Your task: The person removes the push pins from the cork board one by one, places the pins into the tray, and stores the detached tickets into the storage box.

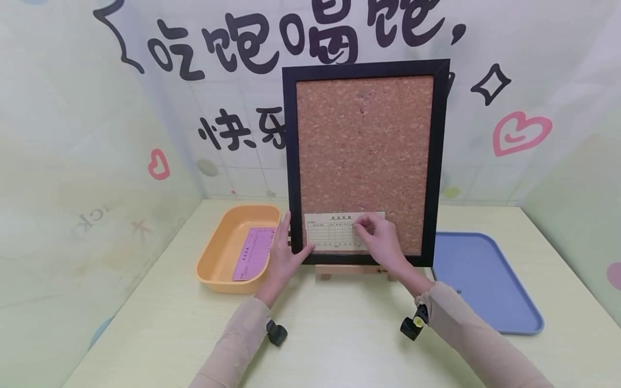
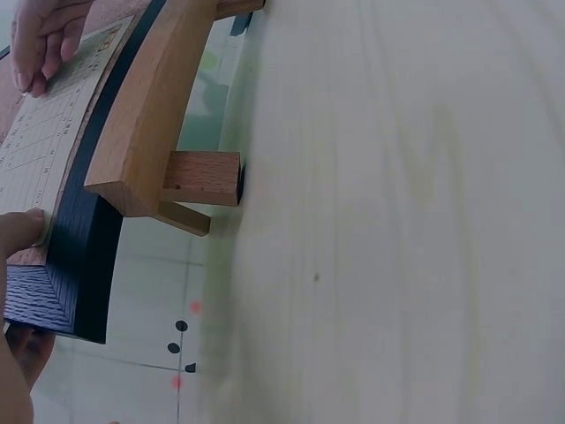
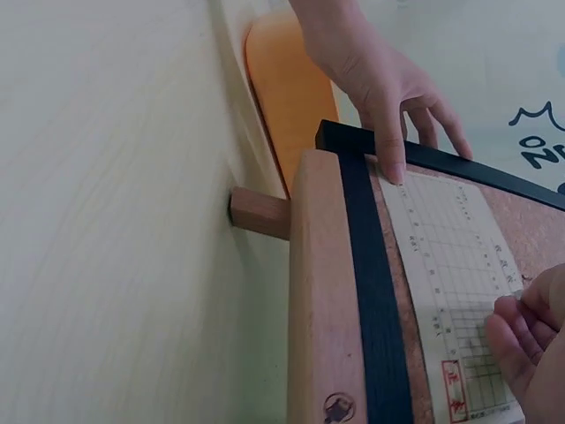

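Note:
A black-framed cork board (image 1: 364, 145) leans upright on a small wooden easel (image 1: 354, 271). At its lower left lies a cream printed form (image 1: 322, 231), flat against the cork. My left hand (image 1: 283, 253) grips the frame's lower left corner, thumb on the form's corner and fingers behind the frame. Over the right part of the form, my right hand (image 1: 383, 240) has thumb and index finger pinched together. Between those fingertips, the right wrist view shows a tiny pale thing (image 3: 519, 293) that looks like a pushpin, mostly hidden.
An orange tray (image 1: 208, 264) with a purple printed slip (image 1: 254, 253) stands left of the board. To the right lies a blue tray (image 1: 485, 280), partly behind the right forearm, with a tiny dark item on it. A lettered backdrop hangs behind.

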### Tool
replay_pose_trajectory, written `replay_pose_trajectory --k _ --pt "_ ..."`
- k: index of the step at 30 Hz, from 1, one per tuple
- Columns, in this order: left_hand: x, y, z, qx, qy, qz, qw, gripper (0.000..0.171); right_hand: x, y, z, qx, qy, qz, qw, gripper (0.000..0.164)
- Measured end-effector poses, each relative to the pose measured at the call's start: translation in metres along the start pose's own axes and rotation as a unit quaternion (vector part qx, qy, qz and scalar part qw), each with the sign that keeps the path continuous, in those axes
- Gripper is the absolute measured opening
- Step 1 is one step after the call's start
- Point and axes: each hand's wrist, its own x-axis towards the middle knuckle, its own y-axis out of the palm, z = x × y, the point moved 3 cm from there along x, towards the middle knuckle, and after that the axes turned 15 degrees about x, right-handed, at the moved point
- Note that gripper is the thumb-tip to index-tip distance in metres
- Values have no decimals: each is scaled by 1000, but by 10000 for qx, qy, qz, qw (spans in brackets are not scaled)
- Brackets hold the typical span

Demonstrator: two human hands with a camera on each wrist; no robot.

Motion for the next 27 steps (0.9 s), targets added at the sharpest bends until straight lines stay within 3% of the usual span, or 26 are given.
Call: replay_pose_trajectory --k 8,27 --pt "0 1 0 16 -61 29 10000 91 -7 -5 -11 181 -114 7 9998 6" --pt "1 0 1 111 5 6 9999 91 -13 -21 -18 -124 -23 357 9993 7"
